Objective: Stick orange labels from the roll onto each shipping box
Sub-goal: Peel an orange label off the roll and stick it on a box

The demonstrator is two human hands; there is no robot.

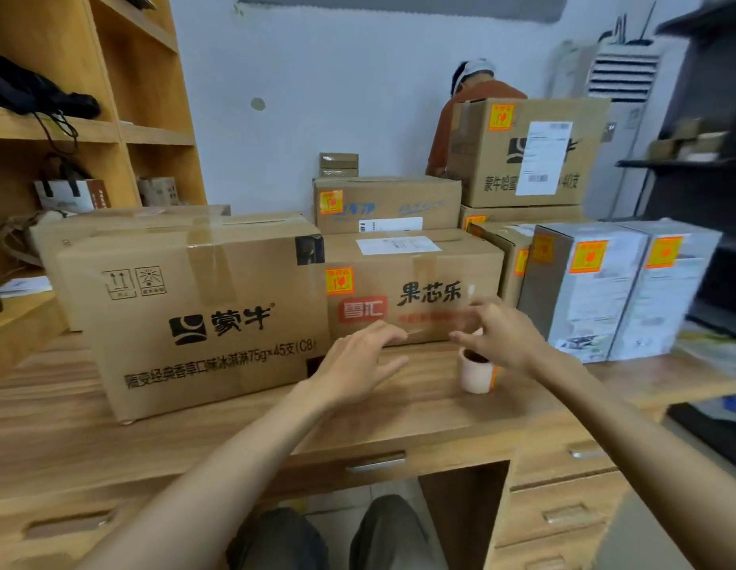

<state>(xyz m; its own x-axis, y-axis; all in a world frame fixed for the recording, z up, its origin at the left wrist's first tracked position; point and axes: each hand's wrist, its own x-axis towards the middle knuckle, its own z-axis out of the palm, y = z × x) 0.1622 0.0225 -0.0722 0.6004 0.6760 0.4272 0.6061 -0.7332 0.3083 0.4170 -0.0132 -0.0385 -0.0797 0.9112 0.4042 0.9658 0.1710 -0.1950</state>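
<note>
Behind right hand [497, 335], label roll [476, 373] half hidden; both hands blurred, fingers spread, left hand [358, 359] empty.

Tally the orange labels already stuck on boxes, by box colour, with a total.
On brown cardboard boxes: 6 orange labels
On white-and-grey boxes: 3
Total: 9
The label roll stands on the desk.
</note>
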